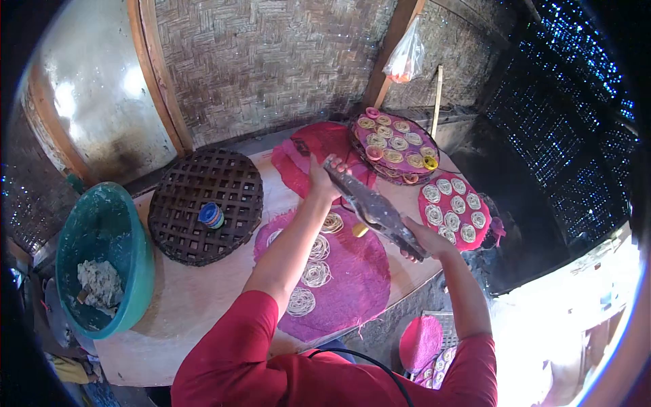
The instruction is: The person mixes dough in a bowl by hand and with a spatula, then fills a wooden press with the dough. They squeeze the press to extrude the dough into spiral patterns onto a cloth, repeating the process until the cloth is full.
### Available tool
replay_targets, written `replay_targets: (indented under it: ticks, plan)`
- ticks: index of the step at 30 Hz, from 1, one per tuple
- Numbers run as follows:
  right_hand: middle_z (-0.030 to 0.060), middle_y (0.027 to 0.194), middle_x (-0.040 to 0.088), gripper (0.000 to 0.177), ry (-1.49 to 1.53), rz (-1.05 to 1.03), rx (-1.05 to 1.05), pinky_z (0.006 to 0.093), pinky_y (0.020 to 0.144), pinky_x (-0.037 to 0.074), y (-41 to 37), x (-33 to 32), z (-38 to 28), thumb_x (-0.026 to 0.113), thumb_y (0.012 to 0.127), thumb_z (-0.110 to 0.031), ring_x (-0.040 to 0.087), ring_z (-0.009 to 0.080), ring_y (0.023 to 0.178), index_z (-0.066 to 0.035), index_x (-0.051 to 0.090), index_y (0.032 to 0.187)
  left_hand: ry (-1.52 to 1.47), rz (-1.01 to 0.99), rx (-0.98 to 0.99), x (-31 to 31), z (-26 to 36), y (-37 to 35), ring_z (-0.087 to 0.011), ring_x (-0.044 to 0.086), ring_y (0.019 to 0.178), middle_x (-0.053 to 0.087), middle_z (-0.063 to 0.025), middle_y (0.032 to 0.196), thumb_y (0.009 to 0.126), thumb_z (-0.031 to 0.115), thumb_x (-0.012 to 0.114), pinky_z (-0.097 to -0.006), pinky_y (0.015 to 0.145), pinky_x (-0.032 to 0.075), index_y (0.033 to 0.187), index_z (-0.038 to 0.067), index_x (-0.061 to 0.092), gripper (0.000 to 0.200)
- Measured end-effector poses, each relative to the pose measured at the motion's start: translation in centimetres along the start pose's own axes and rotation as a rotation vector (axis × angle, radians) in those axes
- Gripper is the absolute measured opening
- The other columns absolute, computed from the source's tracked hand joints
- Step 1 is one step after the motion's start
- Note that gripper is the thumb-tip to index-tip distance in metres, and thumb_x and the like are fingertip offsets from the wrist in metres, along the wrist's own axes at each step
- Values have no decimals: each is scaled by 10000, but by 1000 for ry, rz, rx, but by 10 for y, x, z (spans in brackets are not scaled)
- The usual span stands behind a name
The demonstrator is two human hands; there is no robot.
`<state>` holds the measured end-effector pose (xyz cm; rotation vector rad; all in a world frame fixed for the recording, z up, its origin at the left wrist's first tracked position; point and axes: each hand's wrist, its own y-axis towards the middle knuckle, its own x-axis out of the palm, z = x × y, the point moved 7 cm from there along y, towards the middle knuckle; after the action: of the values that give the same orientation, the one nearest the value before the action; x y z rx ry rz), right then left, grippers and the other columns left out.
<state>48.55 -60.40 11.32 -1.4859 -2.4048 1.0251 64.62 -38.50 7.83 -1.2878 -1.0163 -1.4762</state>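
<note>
Item held: a long, dark tool (369,203), gripped at both ends. The left hand (322,178) is clenched round the far end; the right hand (430,241) is closed about the near end. Grip judged sound, the load being shared between the two hands.

Position: the tool slants above the far right part of the purple cloth (359,288), which lies on the table (176,305). Its height above the cloth cannot be told. A small yellowish piece (359,230) shows just beside the tool's middle; whether it is attached cannot be determined.

Condition of cloth: pale strand coils (317,275) lie along its left side and far edge; its right part is bare. To the left of the cloth is a dark lattice tray (186,241) with a small blue-rimmed container (211,215) on it; further left, a green basin (142,271) holds a pale mass (100,285). To the right is a pink round (461,234) bearing more coils.

Handling points, in this inspector's judgement: apply even pressure at both ends so the tool does not twist; keep the fingers out from between its parts; move it slowly, with its underside clear of the coils, as loose strands could snag or smear.
</note>
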Motion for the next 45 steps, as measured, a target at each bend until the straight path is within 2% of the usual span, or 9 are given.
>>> replay_targets:
  ticks: [6, 14, 23, 35, 38, 41, 43, 44, 45]
  plan:
    - [83, 581, 569, 746, -204, 75, 50, 311, 417, 464, 37, -7, 12, 280, 907, -691, 561, 174, 460, -14, 583, 825, -182, 177, 41, -77, -9, 17, -164, 394, 498, 366, 17, 538, 893, 719, 147, -346, 549, 360, 654, 155, 403, 663]
    - [61, 579, 564, 770, -240, 105, 40, 295, 395, 443, 6, -4, -13, 249, 918, -682, 548, 143, 449, -2, 580, 772, -47, 288, 74, -22, 3, 2, -142, 384, 436, 369, 45, 498, 916, 670, 189, -323, 510, 359, 626, 175, 416, 617]
    - [61, 545, 539, 750, -312, 229, -37, 293, 364, 416, 1, -14, -27, 300, 911, -675, 526, 149, 423, 7, 563, 744, -36, 144, 63, 1, 5, 20, -141, 366, 419, 343, 51, 474, 921, 619, 190, -325, 504, 340, 565, 186, 371, 589]
    - [52, 538, 534, 709, -333, 271, 48, 296, 385, 418, -11, -23, -7, 318, 916, -665, 521, 138, 428, -19, 551, 741, -104, 239, 40, -23, -25, 8, -139, 337, 392, 300, 59, 461, 925, 579, 211, -329, 501, 336, 591, 194, 346, 528]
    - [47, 533, 519, 690, -330, 302, -7, 299, 387, 412, -4, -29, -1, 326, 915, -664, 511, 136, 424, -32, 531, 730, -67, 84, 14, -14, -30, 22, -137, 410, 477, 391, 38, 521, 920, 628, 196, -333, 534, 347, 626, 183, 471, 601]
    - [39, 528, 504, 665, -220, 337, -57, 293, 390, 400, -2, -39, 8, 332, 916, -661, 495, 131, 418, -51, 506, 717, 188, 371, 20, -14, -29, 11, -138, 460, 602, 522, -5, 673, 907, 677, 159, -328, 594, 371, 861, 148, 632, 710]
    - [30, 528, 492, 647, -158, 365, -77, 284, 387, 382, -2, -44, 12, 338, 916, -659, 480, 124, 413, -65, 490, 712, 878, 205, -254, -51, -31, 12, -250, 512, 1014, 611, -133, 1163, 879, 743, 134, -361, 892, 401, 1343, 68, 464, 883]
    - [30, 528, 492, 647, -153, 363, -77, 284, 387, 382, -3, -45, 14, 338, 916, -659, 480, 124, 413, -65, 490, 712, 1208, 252, -227, -57, -32, 4, -147, 458, 750, 616, -69, 1056, 902, 639, 360, -339, 761, 401, 1321, 127, 481, 673]
    - [35, 537, 502, 664, -130, 354, -84, 288, 390, 389, -3, -46, 13, 346, 909, -667, 488, 129, 416, -53, 509, 719, 1459, -35, -159, -7, -51, -28, -153, 481, 850, 593, -65, 1135, 864, 488, 554, -365, 851, 395, 1424, 158, 368, 677]
